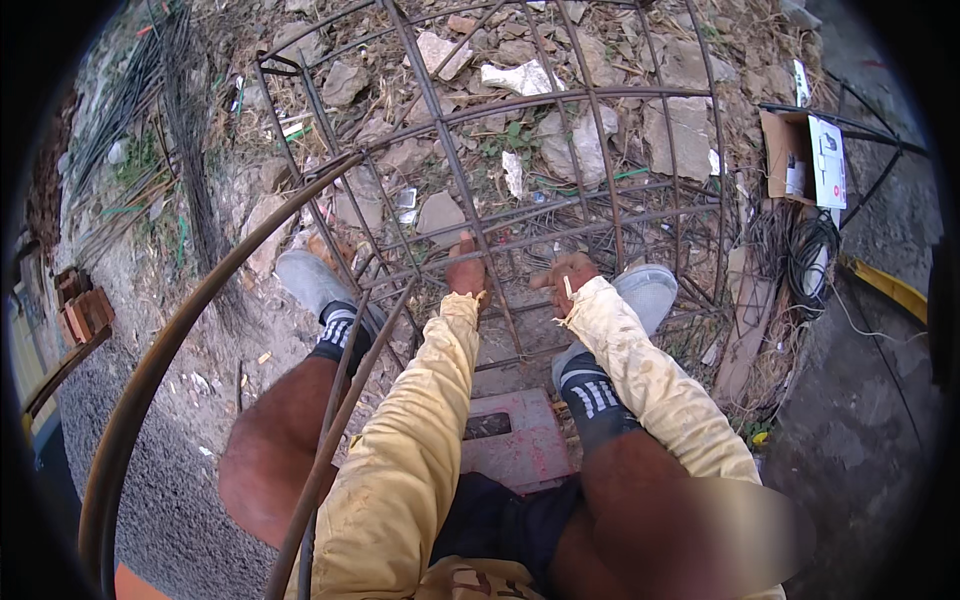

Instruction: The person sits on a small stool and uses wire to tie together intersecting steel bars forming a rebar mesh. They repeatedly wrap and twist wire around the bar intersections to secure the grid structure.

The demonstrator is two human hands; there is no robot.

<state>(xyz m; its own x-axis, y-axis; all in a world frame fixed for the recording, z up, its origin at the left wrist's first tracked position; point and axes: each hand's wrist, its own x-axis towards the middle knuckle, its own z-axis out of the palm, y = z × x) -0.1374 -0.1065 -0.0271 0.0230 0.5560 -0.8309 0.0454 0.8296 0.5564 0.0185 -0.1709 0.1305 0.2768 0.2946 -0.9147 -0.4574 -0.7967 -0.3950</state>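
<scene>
A cage of rusty steel rebar (pixel 455 160) stands in front of me, its thin bars crossing in a grid. My left hand (pixel 466 268) closes round a rebar close to a crossing, at the cage's near side. To its right, my right hand (pixel 572 273) reaches past a near bar with its fingers bent toward the left. Those fingers look pinched together, and whatever is between them is too small to name. Both forearms wear pale yellow sleeves. Between my legs lies a faded reddish block with a slot (pixel 520 430).
Broken stones (pixel 575 145) and litter cover the ground beyond the cage. Long bars (pixel 190 300) curve up on my left, near stacked bricks (pixel 85 312) and grey gravel (pixel 150 480). At right are an opened cardboard box (pixel 790 155) and coiled black cable (pixel 812 250).
</scene>
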